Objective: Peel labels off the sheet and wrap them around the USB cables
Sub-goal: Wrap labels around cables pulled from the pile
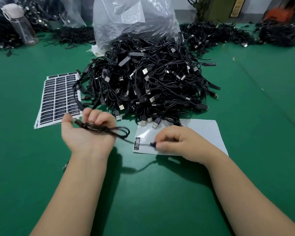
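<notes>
My left hand (pixel 87 132) is palm up with fingers curled around a coiled black USB cable (pixel 109 131). The cable's thin lead runs right to my right hand (pixel 175 142), which pinches its small black end just above a nearly empty white backing sheet (pixel 203 132). One black label (pixel 137 143) remains at that sheet's left edge. A stack of full label sheets (pixel 58 97) lies to the left. A big heap of black USB cables (pixel 148 80) sits behind both hands.
A clear plastic bag (pixel 133 19) stands behind the heap. More cable piles (pixel 216 34) line the back of the green table (pixel 152 193). A clear water bottle (pixel 19 23) stands at the far left.
</notes>
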